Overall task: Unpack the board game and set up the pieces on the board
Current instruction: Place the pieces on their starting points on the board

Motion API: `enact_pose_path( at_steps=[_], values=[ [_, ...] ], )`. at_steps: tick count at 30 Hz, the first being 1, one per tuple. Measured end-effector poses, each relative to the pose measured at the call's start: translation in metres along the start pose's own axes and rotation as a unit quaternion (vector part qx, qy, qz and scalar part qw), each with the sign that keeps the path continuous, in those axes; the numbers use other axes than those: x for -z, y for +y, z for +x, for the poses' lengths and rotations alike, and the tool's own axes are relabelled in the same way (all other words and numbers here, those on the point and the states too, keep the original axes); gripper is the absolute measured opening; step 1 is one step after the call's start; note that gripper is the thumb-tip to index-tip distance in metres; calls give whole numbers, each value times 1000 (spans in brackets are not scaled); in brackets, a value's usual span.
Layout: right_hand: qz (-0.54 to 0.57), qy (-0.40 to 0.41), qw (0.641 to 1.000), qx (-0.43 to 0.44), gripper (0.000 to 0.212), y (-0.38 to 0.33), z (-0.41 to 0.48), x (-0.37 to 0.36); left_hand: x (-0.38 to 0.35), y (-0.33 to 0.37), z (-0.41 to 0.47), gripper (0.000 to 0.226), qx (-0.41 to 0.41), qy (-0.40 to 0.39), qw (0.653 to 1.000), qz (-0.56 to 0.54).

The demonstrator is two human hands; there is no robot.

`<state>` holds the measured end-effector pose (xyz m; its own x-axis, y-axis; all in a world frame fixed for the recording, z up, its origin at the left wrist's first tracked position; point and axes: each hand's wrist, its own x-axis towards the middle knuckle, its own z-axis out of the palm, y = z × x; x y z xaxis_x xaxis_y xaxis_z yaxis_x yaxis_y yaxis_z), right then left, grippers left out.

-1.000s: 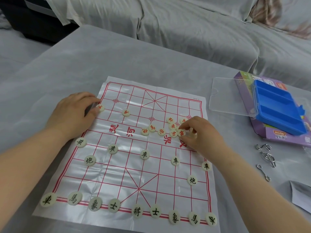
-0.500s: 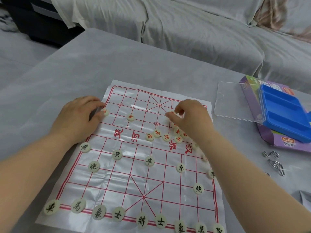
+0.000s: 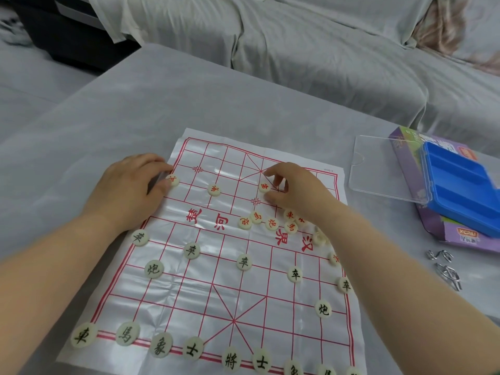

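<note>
Two hands were on the white plastic board sheet with red grid, flat on the grey table, its long axis pointing away from the person. The right hand pinched a round cream red-lettered piece on the far half. The left hand, fingers bent, touched a second red-lettered piece at the left edge, grip unclear.

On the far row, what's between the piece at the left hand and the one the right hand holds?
Head view: one lone red-lettered piece on the board; otherwise bare grid between left hand and the held piece.
</note>
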<state>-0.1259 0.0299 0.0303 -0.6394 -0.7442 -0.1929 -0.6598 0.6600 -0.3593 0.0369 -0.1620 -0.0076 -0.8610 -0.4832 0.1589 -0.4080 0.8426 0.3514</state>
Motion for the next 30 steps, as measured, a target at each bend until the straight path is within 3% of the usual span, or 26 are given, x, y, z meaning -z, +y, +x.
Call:
enact_pose_path(
  at_steps=[5, 12, 17, 23, 30],
  values=[
    [-22, 10, 1000, 14, 29, -6, 8, -5, -1, -2, 1, 47, -4, 6, 1000, 1],
    [-44, 44, 998, -27, 31, 12, 12, 0, -4, -4, 2, 53, -12, 17, 1000, 12],
    [-5, 78, 994, -71, 28, 39, 17, 10, -6, -6, 2, 65, -20, 36, 999, 6],
    [29, 94, 993, -61, 27, 41, 35, 11, -9, -7, 4, 61, -17, 38, 999, 10],
    [80, 53, 994, -49, 29, 45, 41, 15, -9, -6, 4, 72, -23, 48, 999, 2]
  ],
)
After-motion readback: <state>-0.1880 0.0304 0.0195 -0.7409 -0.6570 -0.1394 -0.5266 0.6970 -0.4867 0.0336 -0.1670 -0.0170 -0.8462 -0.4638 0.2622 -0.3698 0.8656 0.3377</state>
